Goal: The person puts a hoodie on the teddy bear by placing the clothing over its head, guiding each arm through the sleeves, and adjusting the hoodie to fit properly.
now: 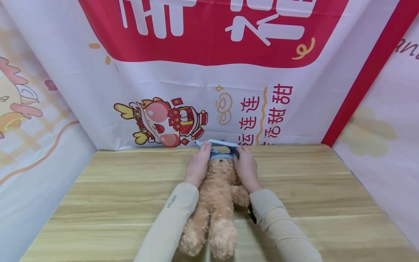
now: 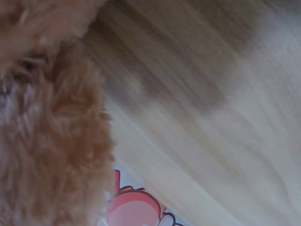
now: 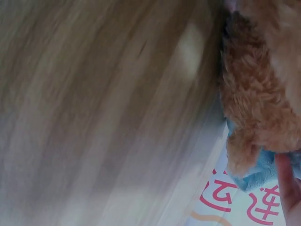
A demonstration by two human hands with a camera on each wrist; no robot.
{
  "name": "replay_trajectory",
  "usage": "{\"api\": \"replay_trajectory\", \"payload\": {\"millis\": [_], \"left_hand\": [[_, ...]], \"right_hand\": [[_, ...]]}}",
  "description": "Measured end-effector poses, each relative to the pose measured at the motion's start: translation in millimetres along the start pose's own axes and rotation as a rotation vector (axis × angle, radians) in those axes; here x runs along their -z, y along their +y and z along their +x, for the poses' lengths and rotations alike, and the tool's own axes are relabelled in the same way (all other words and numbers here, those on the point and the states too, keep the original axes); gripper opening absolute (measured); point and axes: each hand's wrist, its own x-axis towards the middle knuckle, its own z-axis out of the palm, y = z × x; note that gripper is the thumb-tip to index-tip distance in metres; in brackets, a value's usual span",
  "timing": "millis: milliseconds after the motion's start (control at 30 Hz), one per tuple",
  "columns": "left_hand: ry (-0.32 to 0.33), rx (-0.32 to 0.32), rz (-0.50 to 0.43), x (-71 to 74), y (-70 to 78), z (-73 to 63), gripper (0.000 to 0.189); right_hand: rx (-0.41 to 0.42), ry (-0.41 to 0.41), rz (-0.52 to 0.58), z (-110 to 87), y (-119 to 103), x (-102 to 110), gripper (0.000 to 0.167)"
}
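Note:
A light-brown plush teddy bear [image 1: 216,196] lies along the wooden table, its legs toward me and its head at the far edge. A blue cloth garment [image 1: 224,155] with a pale edge sits over the top of the head, with an opening showing in it. My left hand [image 1: 198,165] grips the garment's left side, and my right hand [image 1: 246,167] grips its right side. Curly fur [image 2: 51,141] fills the left of the left wrist view, where no fingers show. In the right wrist view, a finger [image 3: 285,176] presses on the blue cloth [image 3: 261,172] beside the bear's head.
The wooden table [image 1: 301,182] ends at a printed white and red cloth backdrop [image 1: 209,80] just past the bear's head. Printed cloth hangings [image 1: 36,109] close in the left side, and another hanging [image 1: 383,109] the right. A black strap [image 1: 252,214] shows at my right wrist.

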Motion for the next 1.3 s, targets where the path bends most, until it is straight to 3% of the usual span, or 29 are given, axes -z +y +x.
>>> {"api": "replay_trajectory", "payload": {"millis": [100,300,567,700,833,967,1133,1300], "left_hand": [[-0.035,0.028,-0.032,0.0,-3.5,0.7,0.051],[-0.019,-0.002,0.042,-0.7,-6.7,-0.8,0.061],[0.008,-0.008,0.061,-7.4,-13.4,-1.7,0.053],[0.000,-0.029,0.094,-10.7,-16.1,-0.5,0.055],[-0.012,-0.058,0.132,-15.2,-18.0,0.3,0.058],[-0.024,-0.075,0.164,-19.6,-18.6,0.7,0.057],[-0.048,-0.078,0.143,-20.0,-18.1,0.1,0.055],[-0.086,-0.108,0.200,-20.4,-20.9,0.0,0.049]], "right_hand": [[0.013,0.000,0.006,0.3,0,0,0.027],[0.084,-0.032,0.028,1.9,3,0,0.031],[0.171,-0.090,-0.030,6.4,8,-9,0.029],[0.164,-0.122,-0.060,7.5,13,-10,0.031],[0.195,-0.162,-0.139,6.3,18,-9,0.037],[0.301,-0.186,-0.218,5.1,21,-10,0.042],[0.371,-0.204,-0.309,5.8,23,-10,0.047],[0.425,-0.230,-0.390,7.9,24,-10,0.039]]}}
